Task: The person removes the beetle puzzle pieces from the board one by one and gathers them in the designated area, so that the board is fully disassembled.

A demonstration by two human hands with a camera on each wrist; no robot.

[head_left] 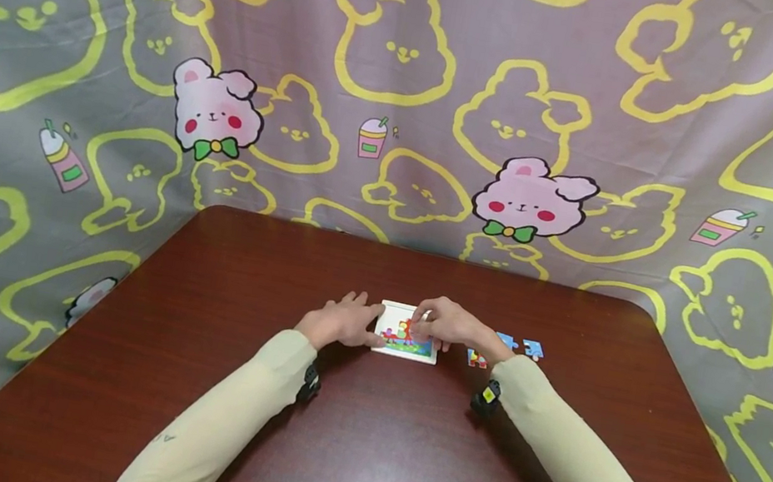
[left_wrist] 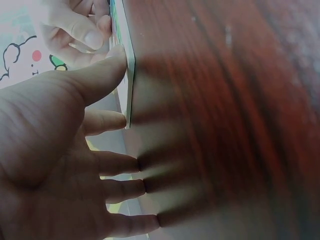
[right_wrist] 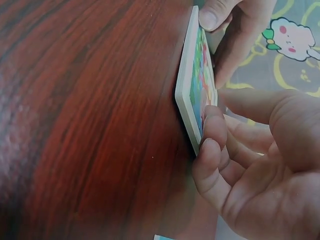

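Leaning over a small white puzzle tray [head_left: 406, 357], a person has both hands on it; take that tray as the clock's centre, with twelve at the far cloth. It lies flat on the worktop, the bright picture [head_left: 408, 345] of red, green and blue along its near part and white base showing toward eleven.

At nine o'clock is the left hand [head_left: 343, 321], its fingers straight and fanned apart. The thumb presses on the tray's rim, the index fingertip meets the edge, and the other fingertips touch the wood. From between two and three o'clock the right hand [head_left: 448, 322] reaches over the picture with bent fingers touching it; whether they pinch a piece I can't tell.

Out at three o'clock, just beyond the right wrist, lie loose puzzle pieces [head_left: 532, 348], mostly blue, and a red and yellow piece [head_left: 477, 359] nearer the tray.

Each wrist carries a small black camera, one at eight [head_left: 309, 383], one at four. Pale sleeves [head_left: 568, 438] with dark lettering run back along those same lines across the reddish-brown worktop [head_left: 360, 456]. At twelve hangs a greyish-pink cloth [head_left: 442, 132] with yellow outlines, a pink rabbit [head_left: 529, 200] at one and a drink cup [head_left: 372, 140] at eleven.
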